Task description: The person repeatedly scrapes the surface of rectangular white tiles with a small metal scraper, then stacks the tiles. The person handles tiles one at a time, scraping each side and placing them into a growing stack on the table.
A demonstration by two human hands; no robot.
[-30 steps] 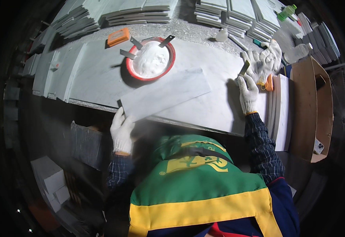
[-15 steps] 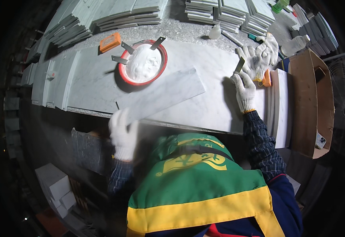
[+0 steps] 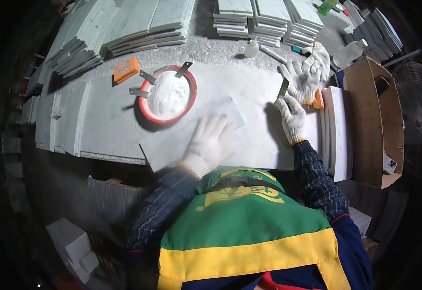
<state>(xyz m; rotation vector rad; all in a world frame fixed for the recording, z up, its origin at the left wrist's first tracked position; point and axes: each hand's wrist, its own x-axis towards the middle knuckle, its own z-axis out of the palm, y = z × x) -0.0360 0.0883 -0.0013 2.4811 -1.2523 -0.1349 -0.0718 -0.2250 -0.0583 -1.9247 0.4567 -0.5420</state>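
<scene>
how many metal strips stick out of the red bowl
3: one strip upper right in the bowl, another upper left, the third below that. Others could be buried.

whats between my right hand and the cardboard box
In the head view, a strip of the pale work surface, then several pale slabs set side by side, lie between your right hand and the cardboard box.

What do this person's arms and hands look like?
The left hand and right hand wear white knitted gloves with yellowish cuff edges. The sleeves are dark blue with thin pale checked lines; above the right one is plain navy cloth with red trim.
</scene>
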